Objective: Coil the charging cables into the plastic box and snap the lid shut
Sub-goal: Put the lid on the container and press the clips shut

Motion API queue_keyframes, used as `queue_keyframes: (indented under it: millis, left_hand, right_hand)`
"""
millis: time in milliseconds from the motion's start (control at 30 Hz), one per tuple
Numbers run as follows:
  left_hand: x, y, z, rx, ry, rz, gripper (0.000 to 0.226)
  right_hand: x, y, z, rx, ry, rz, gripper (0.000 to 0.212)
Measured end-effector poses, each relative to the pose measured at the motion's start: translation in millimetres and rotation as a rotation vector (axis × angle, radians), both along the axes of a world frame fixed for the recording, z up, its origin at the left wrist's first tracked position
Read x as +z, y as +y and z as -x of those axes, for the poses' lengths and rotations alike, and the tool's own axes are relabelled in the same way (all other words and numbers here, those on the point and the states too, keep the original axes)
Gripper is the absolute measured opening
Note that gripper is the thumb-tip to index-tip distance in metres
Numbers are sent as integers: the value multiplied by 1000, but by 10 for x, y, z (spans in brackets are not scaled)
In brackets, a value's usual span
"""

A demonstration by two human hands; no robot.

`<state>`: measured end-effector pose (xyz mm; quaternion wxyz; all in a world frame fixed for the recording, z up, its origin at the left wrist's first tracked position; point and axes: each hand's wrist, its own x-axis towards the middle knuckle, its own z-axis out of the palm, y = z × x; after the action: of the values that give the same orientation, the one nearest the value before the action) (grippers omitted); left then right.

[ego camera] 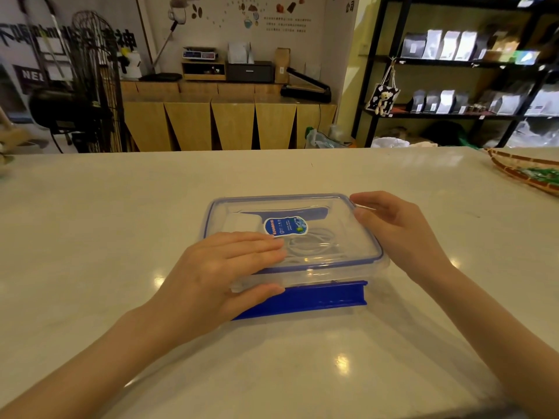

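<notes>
A clear plastic box [305, 267] sits on the pale counter [90, 237], white charging cables [311, 246] coiled inside under the lid [326, 213]. The left hand [223, 267] lies flat on the lid, fingers straight, thumb against the box's near wall. The right hand [393, 228] rests loosely curved on the right rim; neither grip closes on anything. The near blue latch [302, 297] looks unfastened and should fold up while the lid is pressed level.

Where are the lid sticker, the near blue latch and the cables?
Sticker [285, 226]: head view, middle of its blue oval.
Near blue latch [314, 297]: head view, its front face.
Cables [305, 247]: head view, white coil seen through the lid.
</notes>
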<state>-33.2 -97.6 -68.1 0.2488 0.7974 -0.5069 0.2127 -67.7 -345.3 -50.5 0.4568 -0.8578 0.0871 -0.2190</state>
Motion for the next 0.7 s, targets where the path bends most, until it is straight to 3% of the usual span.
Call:
queue_keyframes:
  millis: [67, 133, 200, 333, 500, 600, 700]
  left_hand:
    - [1, -3, 8, 0, 22, 22, 40]
    - [1, -9, 20, 4, 28, 36, 40]
    - [-6, -13, 36, 15, 26, 48, 39]
    - [-20, -18, 76, 42, 1, 56, 38]
    - [-43, -10, 122, 83, -129, -86, 59]
    - [-73, -18, 152, 125, -230, -224, 76]
    - [-50, -10, 153, 100, -221, -230, 70]
  right_hand:
    - [2, -4, 6, -27, 0, 128, 24]
    - [60, 20, 65, -57, -141, 452, 21]
    - [99, 61, 164, 77, -287, 669, 22]
    - [14, 206, 403, 408, -270, 730, 35]
    - [-173, 220, 461, 439, -253, 1003, 65]
    - [-251, 231, 436, 407, -318, 1041, 57]
    - [-213, 194, 464, 461, -258, 982, 53]
